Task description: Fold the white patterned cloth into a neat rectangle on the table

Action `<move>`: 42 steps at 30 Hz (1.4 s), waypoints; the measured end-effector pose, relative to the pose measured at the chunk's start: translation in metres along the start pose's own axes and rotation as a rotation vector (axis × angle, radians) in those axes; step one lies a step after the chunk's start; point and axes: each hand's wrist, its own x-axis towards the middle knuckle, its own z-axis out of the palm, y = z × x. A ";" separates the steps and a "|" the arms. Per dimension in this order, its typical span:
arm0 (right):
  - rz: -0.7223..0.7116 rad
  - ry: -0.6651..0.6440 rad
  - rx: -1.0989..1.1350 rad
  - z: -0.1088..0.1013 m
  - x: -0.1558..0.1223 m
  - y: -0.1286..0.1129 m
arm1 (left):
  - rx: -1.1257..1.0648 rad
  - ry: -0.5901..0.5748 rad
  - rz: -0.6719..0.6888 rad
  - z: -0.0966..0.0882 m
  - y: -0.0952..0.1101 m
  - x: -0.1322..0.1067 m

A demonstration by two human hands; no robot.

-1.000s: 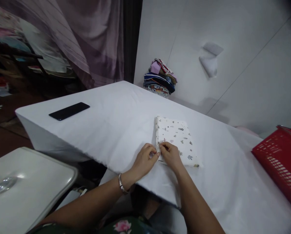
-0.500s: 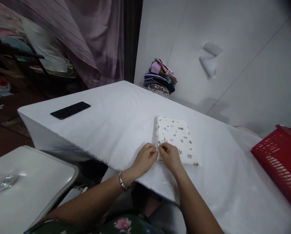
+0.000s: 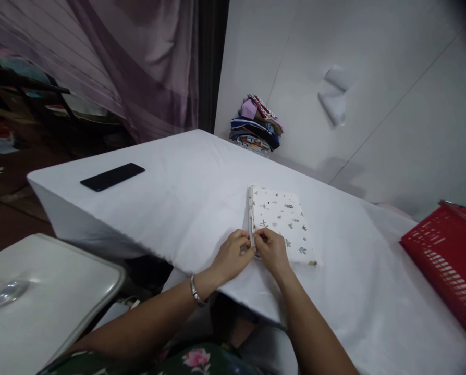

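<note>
A folded white cloth (image 3: 279, 216) with a small printed pattern lies flat on the white-covered table (image 3: 170, 203). Both hands meet at its near left corner. My left hand (image 3: 234, 253), with a metal bangle at the wrist, has its thumb and fingers curled together on the folded edge. On top of that same corner, my right hand (image 3: 271, 251) pinches the layered edge between thumb and bent fingers. The fingertips partly hide the corner they grip.
A black phone (image 3: 112, 177) lies at the table's left end. Folded clothes (image 3: 255, 125) are stacked beyond the far edge. At the right stands a red plastic basket (image 3: 448, 255). A pale lidded box (image 3: 49, 297) is at lower left, and a purple curtain (image 3: 155, 67) hangs behind.
My left thumb has shifted slightly right along the cloth's corner, while my right hand keeps its pinch. The curtain at the back left has swung across. The cloth lies where it was.
</note>
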 end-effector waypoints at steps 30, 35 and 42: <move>-0.270 -0.056 -0.129 0.002 0.001 0.011 | 0.119 -0.067 -0.003 -0.012 -0.005 0.008; -0.279 -0.071 -0.145 0.004 0.003 0.014 | 0.277 -0.013 -0.069 -0.029 -0.001 0.037; -0.301 -0.027 -0.127 0.005 0.002 0.013 | 0.312 -0.037 0.120 -0.003 0.008 0.089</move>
